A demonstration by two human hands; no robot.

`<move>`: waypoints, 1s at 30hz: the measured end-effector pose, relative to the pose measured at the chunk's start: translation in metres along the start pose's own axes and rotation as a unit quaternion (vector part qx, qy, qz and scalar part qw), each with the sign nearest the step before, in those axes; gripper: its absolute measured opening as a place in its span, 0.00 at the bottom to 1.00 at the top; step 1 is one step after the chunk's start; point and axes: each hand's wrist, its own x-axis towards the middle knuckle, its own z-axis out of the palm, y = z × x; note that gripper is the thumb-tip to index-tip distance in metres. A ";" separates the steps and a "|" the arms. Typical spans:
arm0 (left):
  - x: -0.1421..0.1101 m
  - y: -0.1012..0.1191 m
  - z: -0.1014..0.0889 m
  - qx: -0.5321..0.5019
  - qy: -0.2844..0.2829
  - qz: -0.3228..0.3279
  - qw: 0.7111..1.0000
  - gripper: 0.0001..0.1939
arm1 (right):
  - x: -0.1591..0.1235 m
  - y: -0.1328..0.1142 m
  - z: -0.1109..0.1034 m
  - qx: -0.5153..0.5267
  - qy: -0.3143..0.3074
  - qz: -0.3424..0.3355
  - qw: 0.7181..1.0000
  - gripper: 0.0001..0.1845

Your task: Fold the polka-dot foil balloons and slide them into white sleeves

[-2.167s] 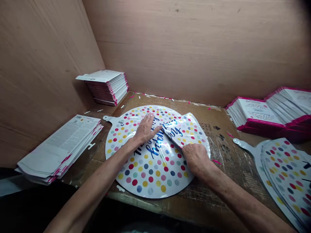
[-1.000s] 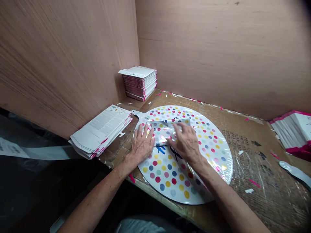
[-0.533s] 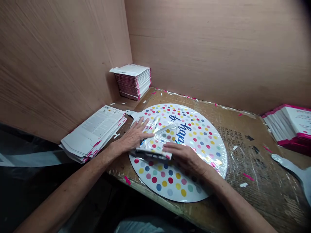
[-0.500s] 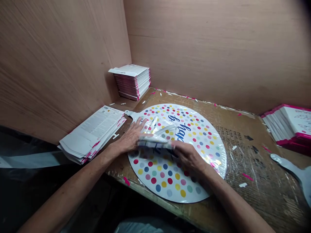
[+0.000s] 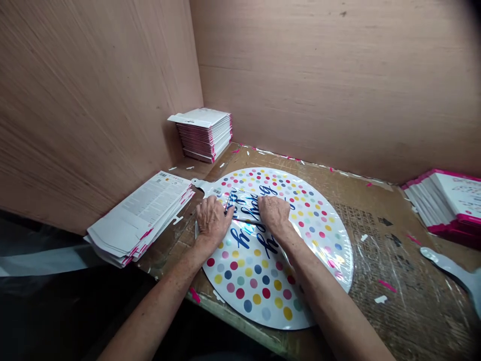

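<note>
A flat foil balloon (image 5: 255, 306), round and white with coloured dots and blue lettering, lies on the worktop. On its upper left part is a smaller folded foil balloon (image 5: 244, 204) of the same print, a shiny rectangular packet. My left hand (image 5: 213, 219) is closed over the packet's left end, with the thumb at its edge. My right hand (image 5: 275, 214) is closed like a fist at its right end, knuckles up; its fingertips are hidden. The balloon's tail (image 5: 199, 184) points to the back left.
Printed white cards (image 5: 141, 215) lie in a pile at left. A neat stack of folded packs (image 5: 205, 135) stands in the back corner; more pink-edged packs (image 5: 447, 200) stand at right. Another balloon's tail (image 5: 443, 260) shows at the right edge. Wooden panels (image 5: 319, 85) enclose the worktop.
The top balloon has gone from a broad folded piece to a small packet at the upper left. My right hand has moved left and closed; my left fingers have gone from flat to curled.
</note>
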 end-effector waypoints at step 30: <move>-0.029 -0.115 -0.079 0.157 -0.122 -0.097 0.975 0.23 | -0.081 0.048 0.021 0.233 -0.045 -0.248 0.939 0.16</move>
